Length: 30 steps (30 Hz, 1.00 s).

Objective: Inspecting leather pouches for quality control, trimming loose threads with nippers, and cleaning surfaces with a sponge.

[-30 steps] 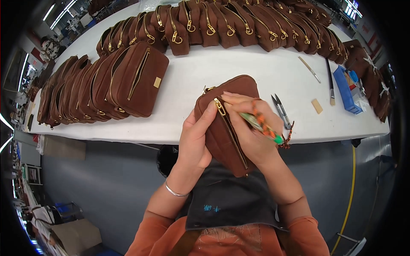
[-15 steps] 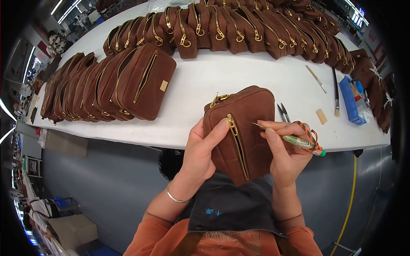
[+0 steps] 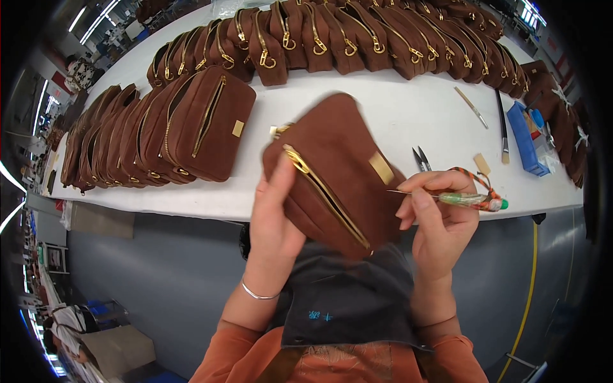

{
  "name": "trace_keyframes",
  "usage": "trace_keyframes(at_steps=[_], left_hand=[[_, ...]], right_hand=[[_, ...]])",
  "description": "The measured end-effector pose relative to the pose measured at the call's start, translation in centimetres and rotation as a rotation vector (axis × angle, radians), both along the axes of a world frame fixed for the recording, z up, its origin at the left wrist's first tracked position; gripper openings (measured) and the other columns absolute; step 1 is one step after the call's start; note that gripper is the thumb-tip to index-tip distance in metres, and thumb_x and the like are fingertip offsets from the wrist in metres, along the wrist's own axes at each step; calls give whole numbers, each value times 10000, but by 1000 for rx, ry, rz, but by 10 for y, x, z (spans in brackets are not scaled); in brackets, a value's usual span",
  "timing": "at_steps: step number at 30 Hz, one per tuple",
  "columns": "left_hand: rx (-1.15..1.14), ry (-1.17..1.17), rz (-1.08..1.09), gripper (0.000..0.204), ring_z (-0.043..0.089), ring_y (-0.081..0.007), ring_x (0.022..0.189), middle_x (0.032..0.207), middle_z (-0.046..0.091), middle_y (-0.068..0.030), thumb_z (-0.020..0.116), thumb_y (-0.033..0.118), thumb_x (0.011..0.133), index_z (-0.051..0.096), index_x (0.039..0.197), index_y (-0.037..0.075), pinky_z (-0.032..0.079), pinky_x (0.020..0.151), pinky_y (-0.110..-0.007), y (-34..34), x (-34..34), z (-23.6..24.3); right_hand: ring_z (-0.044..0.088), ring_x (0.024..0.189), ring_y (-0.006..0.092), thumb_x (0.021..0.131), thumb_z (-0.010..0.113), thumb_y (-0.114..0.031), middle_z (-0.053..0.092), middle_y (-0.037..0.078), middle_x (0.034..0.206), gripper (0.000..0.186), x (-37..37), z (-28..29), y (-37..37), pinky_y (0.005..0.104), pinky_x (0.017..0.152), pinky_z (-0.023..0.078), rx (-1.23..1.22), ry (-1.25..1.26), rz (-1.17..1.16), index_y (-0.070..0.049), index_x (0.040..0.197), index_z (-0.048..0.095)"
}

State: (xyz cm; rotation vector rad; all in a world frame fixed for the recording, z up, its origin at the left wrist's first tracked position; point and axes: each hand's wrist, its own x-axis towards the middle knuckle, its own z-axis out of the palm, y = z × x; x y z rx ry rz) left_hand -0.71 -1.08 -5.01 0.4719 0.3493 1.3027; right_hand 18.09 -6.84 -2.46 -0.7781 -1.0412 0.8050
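My left hand grips a brown pouch by its left side, thumb lying near the pull of its gold zipper. The pouch is tilted over the table's near edge, slightly blurred, with a small gold plate on its face. Right of it, my right hand pinches a thin-pointed awl with a clear green handle and an orange-and-black cord. The awl's tip points left, at the pouch's right edge; whether it touches, I cannot tell.
Several like pouches stand in a row at the left and along the back of the white table. Snips, a beige block, two brushes and a blue tray lie at the right.
The pouch has moved up and left and turned in my left hand, bringing its gold plate into view. My right hand with the awl has shifted slightly right, away from the pouch's face.
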Motion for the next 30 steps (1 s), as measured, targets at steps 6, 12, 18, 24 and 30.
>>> trace_keyframes(at_steps=[6,12,18,24,30], left_hand=[[-227,-93,107,349,498,-262,1337,1419,560,-93,514,178,1043,522,1373,66,371,1161,-468,24,-22,-18],[-320,-111,7,481,520,-289,1303,1380,566,-118,522,-75,889,516,1355,42,384,1152,-496,10,-17,-25],[-320,-244,-156,577,505,-313,1325,1383,565,-132,460,-132,805,524,1354,31,366,1168,-517,-7,-18,-36],[-289,-243,-182,632,491,-317,1338,1382,571,-132,458,-150,743,539,1345,23,346,1178,-513,-15,-19,-41],[-280,-222,-204,645,493,-326,1331,1381,568,-135,465,-148,744,524,1363,21,341,1181,-507,-21,-17,-43]], right_hand=[[651,689,96,992,521,-21,696,116,908,111,19,-24,-11,201,580,512,-363,-88,150,22,1065,592],[637,567,112,1025,566,-151,674,83,756,368,5,-57,-17,226,523,523,-668,-72,286,89,1299,511],[628,543,106,1015,597,-194,665,82,719,394,5,-55,-15,224,508,518,-645,-40,251,129,1230,526],[620,564,84,979,667,-260,651,68,711,368,8,-53,-14,206,509,497,-666,-12,250,80,1103,603],[609,547,81,995,643,-238,641,49,689,329,6,-51,-14,201,490,477,-601,40,240,76,1087,606]])
